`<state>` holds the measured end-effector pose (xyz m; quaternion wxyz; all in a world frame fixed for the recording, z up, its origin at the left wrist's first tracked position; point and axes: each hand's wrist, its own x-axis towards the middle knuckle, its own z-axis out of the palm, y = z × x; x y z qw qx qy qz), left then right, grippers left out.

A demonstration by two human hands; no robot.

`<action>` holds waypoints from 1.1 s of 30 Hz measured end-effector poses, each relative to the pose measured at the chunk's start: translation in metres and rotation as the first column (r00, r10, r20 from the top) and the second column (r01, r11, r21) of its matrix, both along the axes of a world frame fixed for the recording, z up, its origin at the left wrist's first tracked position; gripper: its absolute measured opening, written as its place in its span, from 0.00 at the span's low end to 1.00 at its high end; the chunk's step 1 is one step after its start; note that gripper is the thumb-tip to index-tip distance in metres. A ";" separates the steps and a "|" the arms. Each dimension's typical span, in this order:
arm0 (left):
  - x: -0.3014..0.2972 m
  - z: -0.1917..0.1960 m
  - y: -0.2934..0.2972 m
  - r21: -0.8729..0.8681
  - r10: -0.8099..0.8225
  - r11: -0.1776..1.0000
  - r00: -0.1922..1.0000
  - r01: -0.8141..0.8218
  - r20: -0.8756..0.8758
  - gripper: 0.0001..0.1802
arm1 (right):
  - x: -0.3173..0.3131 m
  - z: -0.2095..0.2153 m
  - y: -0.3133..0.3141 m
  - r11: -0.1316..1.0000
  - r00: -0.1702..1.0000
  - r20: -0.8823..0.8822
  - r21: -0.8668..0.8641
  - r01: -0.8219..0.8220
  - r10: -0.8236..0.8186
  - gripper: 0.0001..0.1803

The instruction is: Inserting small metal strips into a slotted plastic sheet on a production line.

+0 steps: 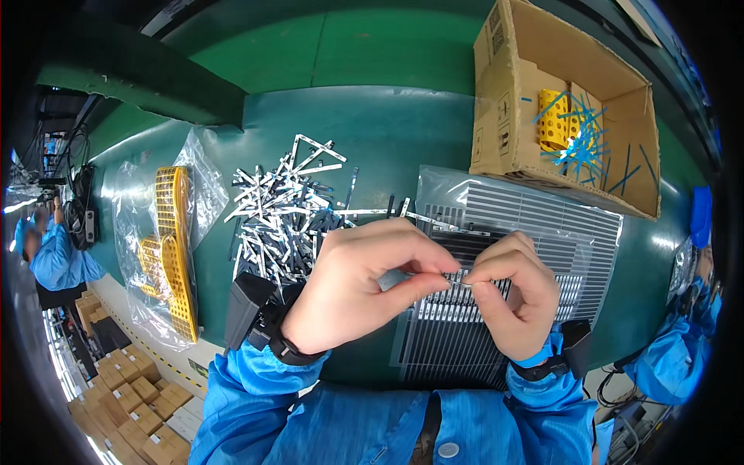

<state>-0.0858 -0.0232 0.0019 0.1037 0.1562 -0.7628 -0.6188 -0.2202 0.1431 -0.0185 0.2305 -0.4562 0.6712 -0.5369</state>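
Note:
My left hand (360, 283) and my right hand (515, 291) meet over a striped dark sheet (535, 213). Between thumbs and forefingers, both pinch the ends of a short thin strip (459, 282), whose details are mostly hidden by the fingertips. Beneath and beside the hands, a row of short white strips (446, 311) lies across the sheet's lines. To the left of the sheet spreads a loose pile of black-and-white strips (271, 209). From the pile, a few strips (368, 211) trail toward the sheet's far part.
An open cardboard box (496, 128) at the far right holds a yellow perforated piece (552, 120) and thin blue slivers (581, 147). Yellow perforated parts (177, 263) lie in clear plastic at the left. Other people in blue (62, 252) are at both sides. A green beam (155, 74) crosses the far left.

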 end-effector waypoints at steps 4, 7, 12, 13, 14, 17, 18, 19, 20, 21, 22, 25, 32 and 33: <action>0.002 -0.002 0.001 -0.075 -0.044 0.996 0.998 0.041 -0.045 0.09 | -0.001 0.002 -0.001 0.999 0.999 0.012 0.007 -0.038 0.038 0.06; 0.002 -0.002 0.000 -0.097 -0.073 0.993 0.996 0.069 -0.041 0.08 | -0.002 0.004 0.000 0.999 0.999 0.002 0.015 -0.050 0.050 0.06; 0.003 -0.001 0.001 -0.108 -0.094 0.990 0.995 0.092 -0.017 0.06 | -0.003 0.007 0.001 0.997 0.997 -0.020 0.023 -0.078 0.078 0.07; 0.003 -0.001 0.001 -0.115 -0.100 0.989 0.995 0.096 -0.027 0.06 | -0.003 0.008 0.001 0.995 0.995 -0.023 0.028 -0.093 0.094 0.07; 0.003 -0.002 0.001 -0.116 -0.099 0.989 0.995 0.095 -0.030 0.06 | -0.003 0.009 0.001 0.995 0.995 -0.026 0.028 -0.094 0.095 0.07; 0.002 0.001 0.002 -0.106 -0.145 0.985 0.984 0.134 -0.102 0.07 | -0.001 0.016 0.004 0.994 0.993 0.073 0.058 -0.095 0.091 0.07; 0.002 0.002 0.003 -0.091 -0.184 0.981 0.973 0.173 -0.140 0.07 | 0.001 0.017 0.005 0.991 0.970 0.228 0.076 -0.107 0.088 0.07; 0.002 0.005 0.004 -0.077 -0.224 0.974 0.958 0.213 -0.179 0.08 | 0.003 0.019 0.006 0.989 0.923 0.377 0.090 -0.120 0.077 0.07; 0.003 0.012 0.004 -0.071 -0.259 0.965 0.957 0.252 -0.128 0.09 | 0.004 0.020 0.006 0.990 0.928 0.366 0.096 -0.107 0.065 0.07; 0.004 0.012 0.006 -0.069 -0.269 0.963 0.952 0.262 -0.144 0.09 | 0.004 0.019 0.007 0.988 0.924 0.374 0.096 -0.119 0.075 0.07; 0.005 0.012 0.007 -0.075 -0.262 0.965 0.953 0.253 -0.152 0.10 | 0.004 0.019 0.008 0.987 0.921 0.382 0.096 -0.130 0.084 0.07; 0.006 0.011 0.007 -0.062 -0.251 0.968 0.951 0.244 -0.181 0.10 | 0.011 0.027 0.004 0.989 0.961 0.275 0.135 -0.062 0.023 0.07; 0.012 -0.001 -0.002 0.391 -0.065 0.896 0.932 0.213 -0.358 0.08 | -0.012 0.049 0.002 0.972 0.954 -0.194 0.015 0.236 -0.229 0.08; 0.011 -0.005 -0.003 0.390 -0.067 0.895 0.928 0.218 -0.366 0.08 | -0.023 0.054 0.001 0.921 0.878 -0.280 -0.078 0.382 -0.388 0.07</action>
